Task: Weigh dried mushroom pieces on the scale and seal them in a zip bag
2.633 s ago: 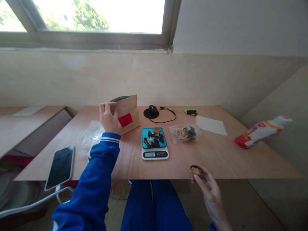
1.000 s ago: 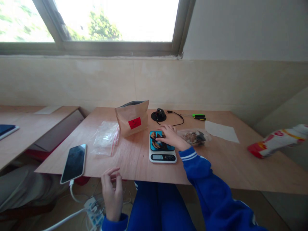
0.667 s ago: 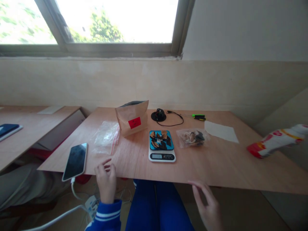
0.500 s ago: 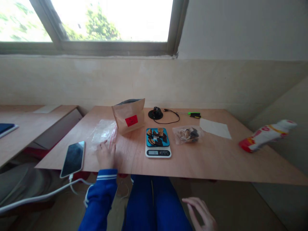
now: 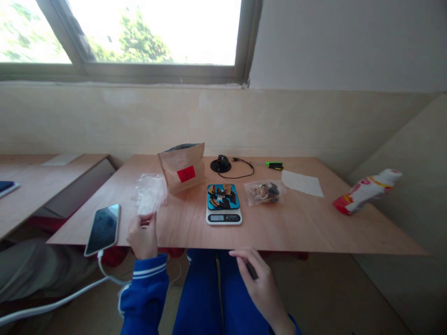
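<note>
From our head view, our left hand [image 5: 141, 237] pinches a crumpled, clear plastic zip bag [image 5: 150, 193], which stands up whitish above the plywood table's [image 5: 296, 232] near edge. Our right hand [image 5: 258, 284] hangs half-open just below that edge, fingers loosely curved.

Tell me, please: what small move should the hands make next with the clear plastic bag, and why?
Probably the right hand should rise to the clear plastic bag and help open it: only the left hand holds its near edge, and the dark pieces lie on the kitchen scale beside it.
</note>
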`<state>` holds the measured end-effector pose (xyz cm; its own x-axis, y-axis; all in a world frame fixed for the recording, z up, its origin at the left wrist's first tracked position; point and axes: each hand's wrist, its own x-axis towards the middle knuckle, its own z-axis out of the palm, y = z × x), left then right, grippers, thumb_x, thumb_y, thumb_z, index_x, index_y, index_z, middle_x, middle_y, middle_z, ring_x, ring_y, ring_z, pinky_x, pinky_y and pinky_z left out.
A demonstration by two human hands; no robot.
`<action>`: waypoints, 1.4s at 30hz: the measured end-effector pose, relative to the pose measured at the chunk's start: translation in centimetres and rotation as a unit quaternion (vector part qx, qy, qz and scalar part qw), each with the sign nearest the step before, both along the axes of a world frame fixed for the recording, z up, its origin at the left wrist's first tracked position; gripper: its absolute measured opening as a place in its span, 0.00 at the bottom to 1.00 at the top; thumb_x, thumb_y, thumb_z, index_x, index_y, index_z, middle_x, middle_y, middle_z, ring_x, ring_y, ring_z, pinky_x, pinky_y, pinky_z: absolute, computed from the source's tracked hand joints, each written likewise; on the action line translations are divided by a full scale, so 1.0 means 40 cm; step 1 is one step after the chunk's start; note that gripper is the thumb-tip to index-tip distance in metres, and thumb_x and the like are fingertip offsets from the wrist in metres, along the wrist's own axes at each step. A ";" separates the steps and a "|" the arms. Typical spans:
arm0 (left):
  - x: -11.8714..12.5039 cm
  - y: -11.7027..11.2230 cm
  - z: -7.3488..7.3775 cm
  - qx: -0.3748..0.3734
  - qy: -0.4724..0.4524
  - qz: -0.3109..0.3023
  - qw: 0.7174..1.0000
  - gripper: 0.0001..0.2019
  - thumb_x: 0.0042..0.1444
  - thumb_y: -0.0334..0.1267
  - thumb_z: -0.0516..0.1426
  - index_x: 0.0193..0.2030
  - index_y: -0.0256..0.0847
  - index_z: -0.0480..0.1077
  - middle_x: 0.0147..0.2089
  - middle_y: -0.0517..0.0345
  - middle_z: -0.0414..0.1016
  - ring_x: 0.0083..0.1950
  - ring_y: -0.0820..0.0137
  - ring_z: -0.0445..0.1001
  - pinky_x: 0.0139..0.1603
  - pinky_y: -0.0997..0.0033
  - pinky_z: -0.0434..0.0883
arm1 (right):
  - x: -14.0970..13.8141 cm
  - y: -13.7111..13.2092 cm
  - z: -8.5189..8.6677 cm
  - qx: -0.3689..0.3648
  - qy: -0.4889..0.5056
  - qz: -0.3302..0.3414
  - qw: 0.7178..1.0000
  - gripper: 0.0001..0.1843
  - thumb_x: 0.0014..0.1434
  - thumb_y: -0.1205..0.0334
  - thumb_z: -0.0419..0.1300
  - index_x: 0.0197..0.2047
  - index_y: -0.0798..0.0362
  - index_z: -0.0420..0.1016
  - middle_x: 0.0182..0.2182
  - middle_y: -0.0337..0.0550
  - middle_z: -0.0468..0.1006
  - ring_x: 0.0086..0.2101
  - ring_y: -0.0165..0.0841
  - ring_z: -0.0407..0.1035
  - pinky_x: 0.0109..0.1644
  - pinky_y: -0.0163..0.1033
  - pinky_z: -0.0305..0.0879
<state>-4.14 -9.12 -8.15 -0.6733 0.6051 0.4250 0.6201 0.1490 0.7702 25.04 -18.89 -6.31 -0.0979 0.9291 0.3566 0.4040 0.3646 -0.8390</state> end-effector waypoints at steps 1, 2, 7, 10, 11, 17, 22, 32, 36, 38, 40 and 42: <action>0.028 -0.018 0.005 0.012 -0.002 0.004 1.000 0.16 0.52 0.51 0.55 0.29 0.39 0.69 0.27 0.59 0.71 0.26 0.70 0.68 0.32 0.69 0.66 | -0.028 0.016 0.011 -0.010 0.012 0.021 1.000 0.11 0.65 0.64 0.50 0.43 0.49 0.74 0.39 0.43 0.76 0.41 0.32 0.72 0.45 0.35 0.69; 0.055 -0.033 0.008 0.021 -0.003 -0.004 1.000 0.16 0.51 0.52 0.56 0.28 0.39 0.69 0.27 0.59 0.70 0.25 0.71 0.67 0.32 0.69 0.65 | -0.057 0.034 0.018 -0.019 0.025 0.040 0.999 0.12 0.65 0.64 0.50 0.45 0.49 0.74 0.39 0.44 0.75 0.41 0.32 0.71 0.45 0.35 0.69; 0.156 -0.088 0.006 0.045 -0.016 -0.066 0.997 0.16 0.50 0.51 0.59 0.26 0.40 0.64 0.24 0.63 0.67 0.24 0.74 0.65 0.30 0.72 0.64 | -0.207 0.115 -0.007 -0.081 0.119 0.108 0.984 0.19 0.65 0.58 0.51 0.59 0.50 0.63 0.51 0.49 0.70 0.47 0.34 0.69 0.51 0.40 0.69; 0.198 -0.116 -0.006 0.031 -0.069 -0.181 0.981 0.14 0.52 0.49 0.58 0.28 0.40 0.63 0.22 0.64 0.65 0.23 0.74 0.65 0.26 0.75 0.64 | -0.277 0.141 -0.027 -0.121 0.197 0.125 0.965 0.22 0.66 0.54 0.49 0.60 0.51 0.58 0.53 0.51 0.70 0.49 0.35 0.70 0.51 0.41 0.69; 0.209 -0.123 -0.012 0.027 -0.093 -0.218 0.971 0.13 0.53 0.48 0.58 0.30 0.40 0.64 0.24 0.63 0.67 0.24 0.74 0.66 0.26 0.75 0.65 | -0.292 0.143 -0.028 -0.126 0.214 0.128 0.960 0.21 0.66 0.53 0.48 0.59 0.51 0.59 0.51 0.51 0.72 0.48 0.35 0.71 0.51 0.41 0.69; 0.232 -0.140 -0.033 0.055 -0.131 -0.347 0.927 0.10 0.58 0.43 0.54 0.43 0.39 0.64 0.34 0.56 0.72 0.33 0.70 0.73 0.35 0.71 0.71 | -0.291 0.131 -0.016 -0.121 0.249 0.121 0.953 0.21 0.68 0.50 0.43 0.55 0.52 0.65 0.50 0.49 0.73 0.54 0.35 0.67 0.53 0.38 0.66; 0.250 -0.145 -0.003 0.057 -0.139 -0.405 0.902 0.08 0.61 0.40 0.50 0.39 0.40 0.67 0.33 0.57 0.71 0.34 0.72 0.72 0.36 0.74 0.70 | -0.258 0.124 -0.020 -0.147 0.262 0.115 0.947 0.24 0.66 0.47 0.45 0.59 0.51 0.62 0.54 0.48 0.71 0.58 0.36 0.63 0.57 0.38 0.64; 0.254 -0.149 0.010 0.070 -0.163 -0.260 0.949 0.10 0.54 0.44 0.59 0.29 0.39 0.68 0.25 0.62 0.70 0.24 0.76 0.69 0.26 0.78 0.68 | -0.150 0.197 -0.041 -0.066 0.143 -0.009 0.987 0.22 0.67 0.50 0.44 0.56 0.52 0.65 0.50 0.50 0.72 0.47 0.35 0.68 0.53 0.43 0.65; 0.222 -0.153 0.034 0.076 -0.157 -0.227 0.958 0.13 0.52 0.46 0.60 0.27 0.39 0.66 0.23 0.63 0.69 0.23 0.76 0.68 0.24 0.78 0.68 | -0.027 0.352 -0.076 0.046 -0.035 -0.214 0.975 0.17 0.61 0.51 0.53 0.44 0.57 0.70 0.41 0.54 0.73 0.45 0.42 0.66 0.53 0.51 0.62; 0.216 -0.153 0.041 0.080 -0.159 -0.223 0.958 0.13 0.51 0.46 0.60 0.27 0.39 0.66 0.23 0.63 0.69 0.22 0.76 0.68 0.23 0.79 0.68 | 0.012 0.418 -0.097 0.044 -0.099 -0.248 0.963 0.19 0.57 0.52 0.58 0.44 0.59 0.69 0.42 0.58 0.72 0.47 0.45 0.65 0.53 0.52 0.61; 0.215 -0.153 0.042 0.086 -0.162 -0.223 0.957 0.12 0.51 0.46 0.60 0.27 0.39 0.66 0.24 0.63 0.69 0.23 0.76 0.68 0.22 0.79 0.68 | 0.031 0.459 -0.111 0.025 -0.147 -0.236 0.960 0.18 0.53 0.54 0.62 0.41 0.60 0.70 0.42 0.59 0.73 0.47 0.47 0.65 0.53 0.52 0.61; 0.216 -0.154 0.040 0.087 -0.166 -0.227 0.956 0.11 0.52 0.44 0.60 0.28 0.39 0.66 0.24 0.64 0.68 0.23 0.77 0.68 0.22 0.79 0.67 | 0.037 0.474 -0.114 0.012 -0.164 -0.215 0.963 0.13 0.53 0.56 0.62 0.36 0.57 0.71 0.38 0.55 0.74 0.46 0.46 0.66 0.52 0.50 0.62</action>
